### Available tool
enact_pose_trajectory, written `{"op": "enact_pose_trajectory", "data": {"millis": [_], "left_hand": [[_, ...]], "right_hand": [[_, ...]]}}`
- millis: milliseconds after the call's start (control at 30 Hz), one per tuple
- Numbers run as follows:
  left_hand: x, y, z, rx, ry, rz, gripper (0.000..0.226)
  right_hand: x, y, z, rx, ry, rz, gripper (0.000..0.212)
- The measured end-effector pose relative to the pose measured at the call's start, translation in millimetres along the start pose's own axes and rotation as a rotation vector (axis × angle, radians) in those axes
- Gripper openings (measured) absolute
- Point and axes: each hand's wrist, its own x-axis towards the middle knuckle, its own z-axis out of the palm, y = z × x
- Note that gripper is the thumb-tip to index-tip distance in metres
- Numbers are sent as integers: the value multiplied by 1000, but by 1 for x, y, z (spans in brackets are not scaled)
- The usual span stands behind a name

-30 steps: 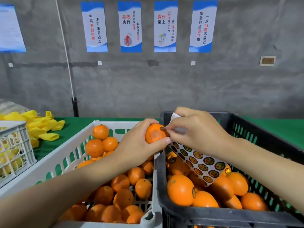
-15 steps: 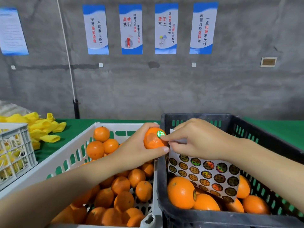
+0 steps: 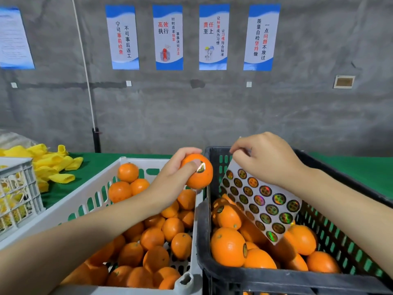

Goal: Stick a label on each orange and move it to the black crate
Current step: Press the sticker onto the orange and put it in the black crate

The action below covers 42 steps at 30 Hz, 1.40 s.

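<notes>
Head view, centre: a left hand [image 3: 170,180] grips a round, glossy-skinned orange [image 3: 200,177] just above the seam between two crates. Its fingers are curled round the back, and the thumb tip presses at the edge of a small round holographic label [image 3: 201,167].
Head view, right of centre: a right hand [image 3: 265,160] pinches the top edge of a white backing sheet of round foil stickers [image 3: 261,201]. The sheet hangs down into the black slatted plastic crate [image 3: 276,279].
Head view, lower left: a white slatted plastic crate [image 3: 74,207] holds bare oranges.
Head view, lower right: the fruit in the black crate is partly labelled.
Handling (a judgement): the orange looks firm, light and smooth. It is best cupped round its widest part and set down gently, since it may bruise.
</notes>
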Motion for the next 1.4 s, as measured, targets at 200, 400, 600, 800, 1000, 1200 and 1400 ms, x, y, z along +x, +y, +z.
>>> {"op": "enact_pose_trajectory", "data": {"millis": [200,400,600,800,1000,1200,1400], "left_hand": [[-7,15,10,-95,-90,120,36],[-15,8,21,260,-295,144,34],[-11,12,17,609,-202,380,27],[-9,2,9,721,-87,399,31],[-3,4,1,730,162,356,62],[-2,7,4,515,-48,86,81],[0,7,4,357,-109,121,18]], "right_hand": [[5,12,-1,-83,190,134,26],[5,11,-2,-107,228,145,26],[5,11,0,-142,236,119,26],[5,13,1,9,268,34,34],[7,-2,-6,564,67,57,48],[3,-9,1,692,-110,-43,43],[2,-8,8,582,-38,-39,46]]}}
